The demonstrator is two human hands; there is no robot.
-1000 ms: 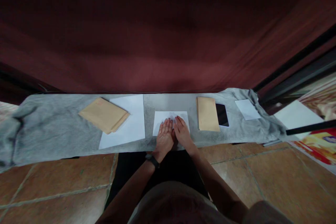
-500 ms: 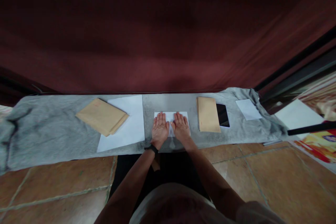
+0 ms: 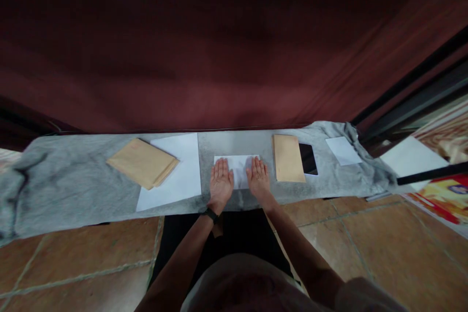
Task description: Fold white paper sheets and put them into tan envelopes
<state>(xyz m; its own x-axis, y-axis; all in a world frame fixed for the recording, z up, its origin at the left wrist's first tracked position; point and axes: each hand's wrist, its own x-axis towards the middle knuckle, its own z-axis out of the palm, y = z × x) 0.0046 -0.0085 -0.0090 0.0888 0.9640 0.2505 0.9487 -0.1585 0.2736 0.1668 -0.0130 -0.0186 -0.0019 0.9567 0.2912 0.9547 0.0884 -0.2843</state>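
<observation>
A small white sheet of paper [image 3: 240, 175], perhaps folded, lies flat on the grey cloth in front of me. My left hand [image 3: 221, 180] rests flat over its left edge, fingers stretched out and pointing away from me. Over the right edge lies my right hand [image 3: 259, 178], also flat with fingers extended. The middle of the paper shows between the two hands. To the right of my right hand is a brown envelope stack [image 3: 288, 158], partly covering a dark-screened tablet or phone [image 3: 309, 160].
On the left, several brown envelopes [image 3: 141, 162] sit on larger white sheets [image 3: 188, 170]. Another white sheet [image 3: 343, 150] lies far right. A grey cloth [image 3: 73, 180] covers the narrow bench, against a dark red curtain-like surface [image 3: 226, 102]. Tiled floor [image 3: 329, 239] shows below.
My hands have slid apart, the right one moving rightward, so more of the paper's middle shows. The view has shifted slightly.
</observation>
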